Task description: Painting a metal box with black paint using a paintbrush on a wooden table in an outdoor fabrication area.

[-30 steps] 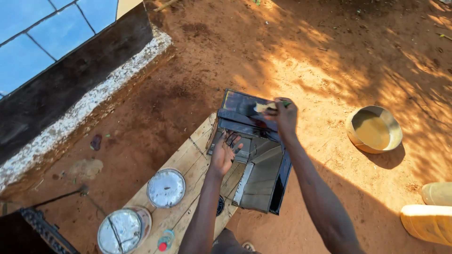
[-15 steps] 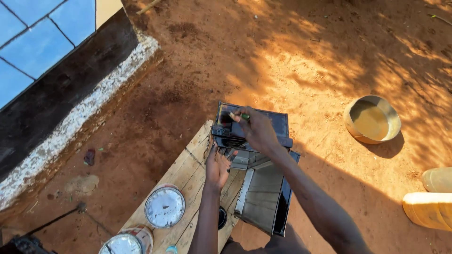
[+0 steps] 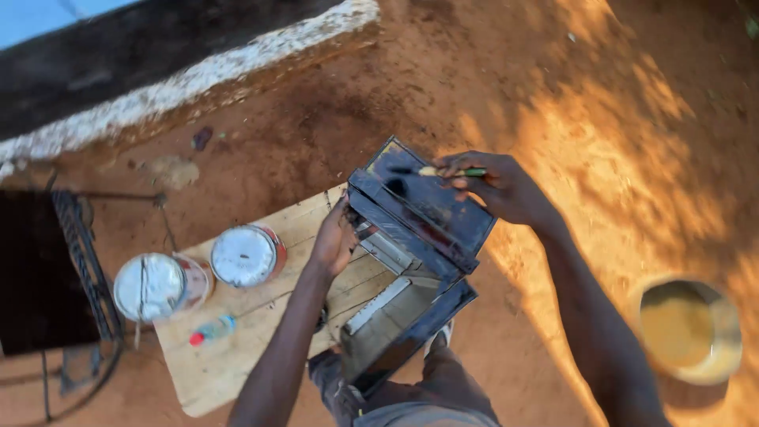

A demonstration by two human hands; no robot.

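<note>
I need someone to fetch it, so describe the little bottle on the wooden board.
Start at the pale wooden board on the red dirt. Below the two round white-topped tins, near the board's front edge, the small clear bottle lies on its side. Its red cap marks it out.

A dark metal box (image 3: 419, 237) is shown standing on edge at the right end of a pale wooden board (image 3: 237, 348) laid on red earth. The box is steadied at its left side by the left hand (image 3: 336, 237). A small paintbrush (image 3: 447, 171) is gripped in the right hand (image 3: 498, 186), its bristles laid on the dark upper face. Two paint tins (image 3: 202, 273) and a small bottle (image 3: 212, 330) are seen on the board to the left; a yellow-filled basin (image 3: 688, 328) sits well apart at the right.
</note>
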